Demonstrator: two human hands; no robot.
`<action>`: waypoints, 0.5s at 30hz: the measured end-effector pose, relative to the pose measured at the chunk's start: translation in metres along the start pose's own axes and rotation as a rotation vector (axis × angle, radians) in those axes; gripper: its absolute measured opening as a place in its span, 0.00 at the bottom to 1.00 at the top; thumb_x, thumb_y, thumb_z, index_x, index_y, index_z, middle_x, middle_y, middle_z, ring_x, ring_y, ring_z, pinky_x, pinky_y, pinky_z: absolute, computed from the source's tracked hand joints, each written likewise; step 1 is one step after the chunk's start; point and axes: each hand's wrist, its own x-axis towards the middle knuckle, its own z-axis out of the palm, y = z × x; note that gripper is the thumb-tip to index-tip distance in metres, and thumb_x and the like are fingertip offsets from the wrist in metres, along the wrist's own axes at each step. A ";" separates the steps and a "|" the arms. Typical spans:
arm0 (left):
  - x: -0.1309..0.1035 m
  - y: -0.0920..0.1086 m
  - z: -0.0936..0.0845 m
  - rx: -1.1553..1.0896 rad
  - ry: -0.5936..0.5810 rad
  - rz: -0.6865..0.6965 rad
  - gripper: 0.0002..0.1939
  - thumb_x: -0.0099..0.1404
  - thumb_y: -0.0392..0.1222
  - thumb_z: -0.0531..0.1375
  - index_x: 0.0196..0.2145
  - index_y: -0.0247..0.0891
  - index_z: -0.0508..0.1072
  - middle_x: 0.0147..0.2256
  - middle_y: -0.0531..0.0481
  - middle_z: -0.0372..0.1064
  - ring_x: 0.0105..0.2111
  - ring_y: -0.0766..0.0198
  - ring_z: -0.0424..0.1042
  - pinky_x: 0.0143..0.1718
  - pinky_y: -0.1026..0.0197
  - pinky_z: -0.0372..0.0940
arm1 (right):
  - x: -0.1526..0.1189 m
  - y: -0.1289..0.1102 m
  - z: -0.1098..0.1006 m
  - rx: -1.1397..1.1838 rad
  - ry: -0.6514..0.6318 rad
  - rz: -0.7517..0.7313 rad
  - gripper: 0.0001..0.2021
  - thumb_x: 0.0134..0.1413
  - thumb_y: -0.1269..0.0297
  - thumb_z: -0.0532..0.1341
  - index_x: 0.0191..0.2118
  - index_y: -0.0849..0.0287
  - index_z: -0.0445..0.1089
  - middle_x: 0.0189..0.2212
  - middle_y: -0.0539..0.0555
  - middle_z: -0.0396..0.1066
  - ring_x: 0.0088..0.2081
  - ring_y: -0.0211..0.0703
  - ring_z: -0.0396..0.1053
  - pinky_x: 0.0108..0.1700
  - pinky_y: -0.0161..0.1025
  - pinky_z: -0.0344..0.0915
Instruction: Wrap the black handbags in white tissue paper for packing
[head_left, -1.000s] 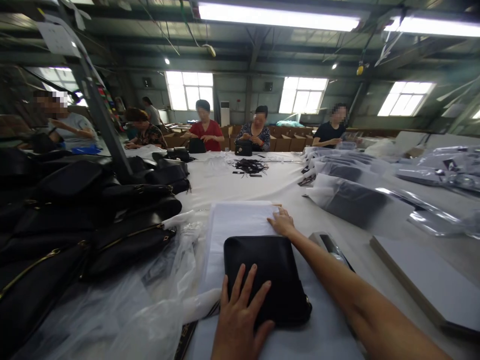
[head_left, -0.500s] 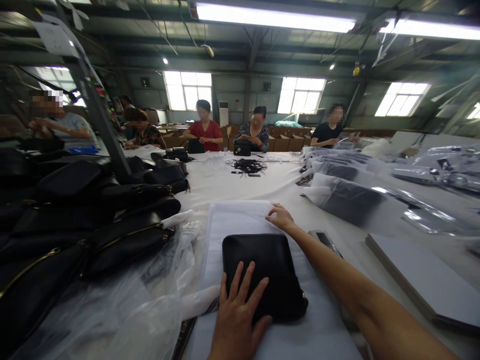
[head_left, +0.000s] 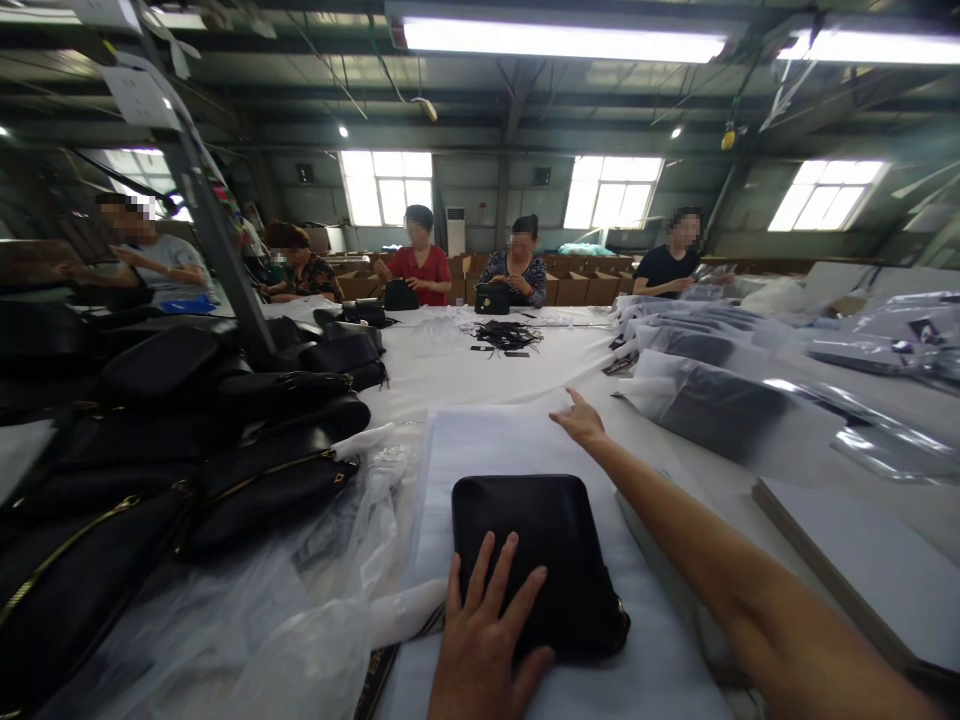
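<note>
A black zip bag (head_left: 551, 520) lies flat on a thin white sheet (head_left: 450, 450) in the middle foreground. My left hand (head_left: 487, 635) rests on the bag's lower left part, palm down, with fingers spread. Beyond the bag, my right hand (head_left: 581, 420) is closed at the far right corner of the sheet, with a pinch of it between thumb and fingers. A white-wrapped strap (head_left: 409, 610) comes out beside the bag on the left, next to crumpled clear plastic (head_left: 292, 640).
Black bags (head_left: 165, 430) are piled at the left. Wrapped bags (head_left: 720, 400) lie at the right, beyond a stack of grey boards (head_left: 862, 560). Black straps (head_left: 506, 335) lie further back. Several people sit across the table (head_left: 420, 365). A metal post (head_left: 217, 240) stands at the left.
My right hand has moved slightly right and away from the bag, drawing the sheet over the grey device beside it. My left hand stays on the bag. The whole view has shifted slightly.
</note>
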 end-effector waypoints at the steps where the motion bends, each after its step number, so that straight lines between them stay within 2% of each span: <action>1: 0.000 0.001 -0.001 -0.002 -0.005 -0.003 0.45 0.58 0.45 0.66 0.68 0.56 0.49 0.70 0.47 0.41 0.67 0.39 0.49 0.57 0.31 0.59 | -0.001 -0.003 -0.005 0.033 0.001 -0.019 0.41 0.46 0.59 0.69 0.66 0.60 0.57 0.44 0.59 0.77 0.50 0.54 0.72 0.54 0.46 0.64; 3: 0.000 0.002 -0.003 -0.009 -0.019 -0.007 0.45 0.58 0.44 0.66 0.68 0.56 0.49 0.70 0.47 0.41 0.67 0.38 0.49 0.57 0.30 0.60 | -0.008 -0.008 -0.018 0.110 -0.013 -0.068 0.41 0.46 0.57 0.69 0.66 0.61 0.57 0.42 0.57 0.77 0.50 0.54 0.72 0.54 0.46 0.65; 4: 0.000 0.003 -0.005 -0.011 -0.026 -0.013 0.45 0.58 0.43 0.66 0.68 0.56 0.49 0.70 0.48 0.41 0.67 0.38 0.48 0.57 0.29 0.59 | -0.014 -0.010 -0.025 0.153 -0.034 -0.098 0.39 0.47 0.56 0.69 0.64 0.61 0.60 0.42 0.56 0.78 0.49 0.54 0.72 0.53 0.47 0.66; 8: 0.000 0.007 -0.010 -0.031 -0.048 -0.052 0.43 0.59 0.41 0.65 0.67 0.56 0.50 0.70 0.49 0.40 0.68 0.40 0.46 0.58 0.28 0.56 | -0.052 -0.015 -0.057 0.309 -0.168 -0.227 0.24 0.50 0.48 0.65 0.48 0.58 0.77 0.42 0.55 0.79 0.46 0.53 0.75 0.49 0.45 0.70; 12: 0.003 0.007 -0.016 -0.073 -0.061 -0.058 0.41 0.60 0.41 0.65 0.67 0.55 0.53 0.70 0.48 0.42 0.68 0.41 0.46 0.60 0.29 0.55 | -0.097 -0.013 -0.090 0.426 -0.205 -0.370 0.21 0.48 0.46 0.67 0.43 0.56 0.80 0.42 0.55 0.79 0.46 0.54 0.75 0.53 0.49 0.69; 15: 0.008 0.004 -0.024 -0.111 -0.071 -0.044 0.36 0.62 0.46 0.64 0.65 0.52 0.57 0.68 0.47 0.49 0.67 0.41 0.50 0.60 0.29 0.55 | -0.125 -0.007 -0.109 0.440 -0.211 -0.476 0.17 0.50 0.49 0.67 0.42 0.54 0.80 0.43 0.54 0.79 0.46 0.55 0.75 0.55 0.52 0.68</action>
